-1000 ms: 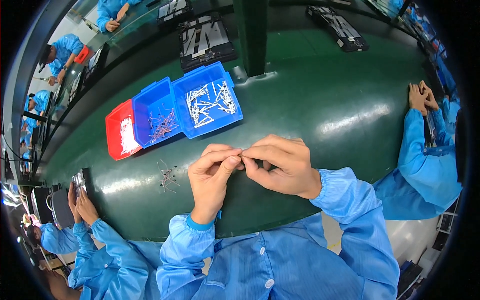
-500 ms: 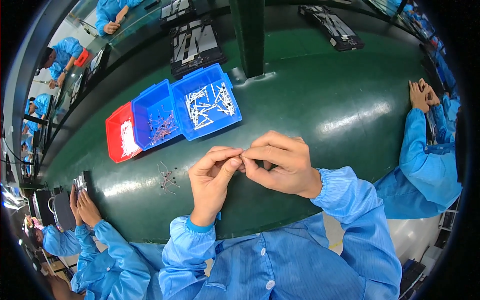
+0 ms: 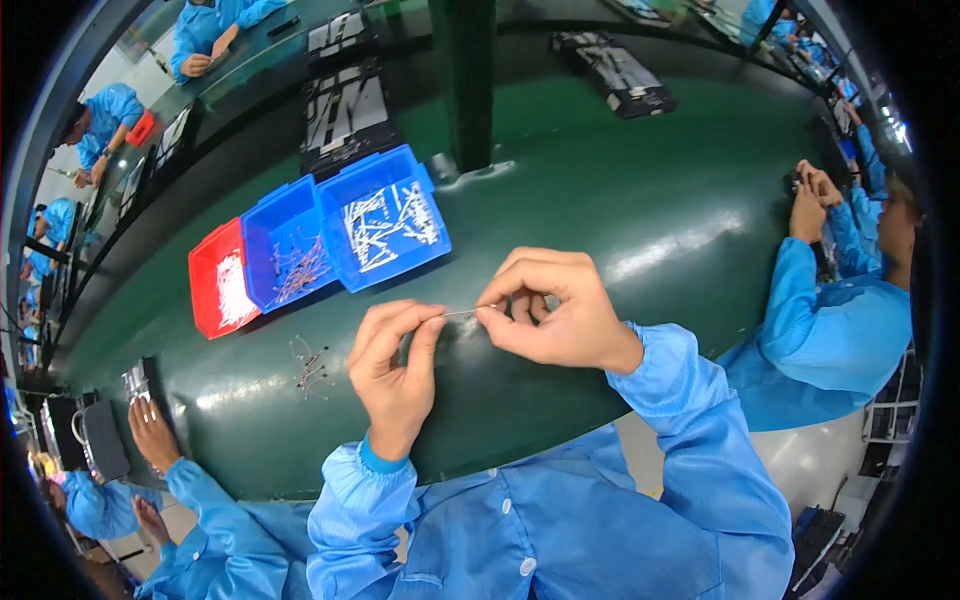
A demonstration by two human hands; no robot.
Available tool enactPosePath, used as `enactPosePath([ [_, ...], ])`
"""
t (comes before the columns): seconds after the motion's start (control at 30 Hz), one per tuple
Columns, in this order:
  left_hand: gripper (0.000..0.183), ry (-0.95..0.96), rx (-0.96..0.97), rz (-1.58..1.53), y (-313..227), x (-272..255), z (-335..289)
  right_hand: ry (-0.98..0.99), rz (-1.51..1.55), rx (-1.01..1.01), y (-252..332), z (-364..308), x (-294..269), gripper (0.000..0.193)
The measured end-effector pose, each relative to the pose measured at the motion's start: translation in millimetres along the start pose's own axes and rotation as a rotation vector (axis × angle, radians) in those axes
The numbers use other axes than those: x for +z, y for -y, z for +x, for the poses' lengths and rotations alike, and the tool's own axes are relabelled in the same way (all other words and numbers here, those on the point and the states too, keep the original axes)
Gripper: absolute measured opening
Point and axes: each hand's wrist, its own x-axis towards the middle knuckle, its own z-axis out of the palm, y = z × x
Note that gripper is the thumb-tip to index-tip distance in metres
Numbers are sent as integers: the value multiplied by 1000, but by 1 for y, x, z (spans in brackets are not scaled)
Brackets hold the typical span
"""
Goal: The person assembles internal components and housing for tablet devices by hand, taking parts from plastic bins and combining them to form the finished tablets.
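Head view: thin wire point(image 3: 462, 313) pinched between fingertips of left hand point(image 3: 395, 365) and right hand point(image 3: 555, 312), both closed on its ends above green table point(image 3: 640, 230). Beyond the left hand, three bins: red point(image 3: 220, 280), blue with dark parts point(image 3: 285, 255), blue with white pins point(image 3: 385, 218); loose parts point(image 3: 312, 365) just left of it. Likely risk: wire bent or dropped through uneven squeeze.

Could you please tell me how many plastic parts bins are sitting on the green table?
3, in a touching row left of the post: a red bin at the left end, a blue bin in the middle, and a larger blue bin on the right. None seems hidden.
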Motion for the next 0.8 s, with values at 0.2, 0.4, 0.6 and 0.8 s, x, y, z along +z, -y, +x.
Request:
enactPosePath([
  [0.2,9,-67,-199,-244,-1,-2,1,-663,153,275,-89,59,-130,36],
  [0.4,11,15,-449,-445,4,9,0,-780,469,582,-150,106,-228,38],
  [0.6,16,150,-587,-439,20,15,-3,-953,675,747,-180,157,-227,38],
  [0.8,17,228,-600,-453,21,19,2,-894,955,700,-224,150,-255,24],
])
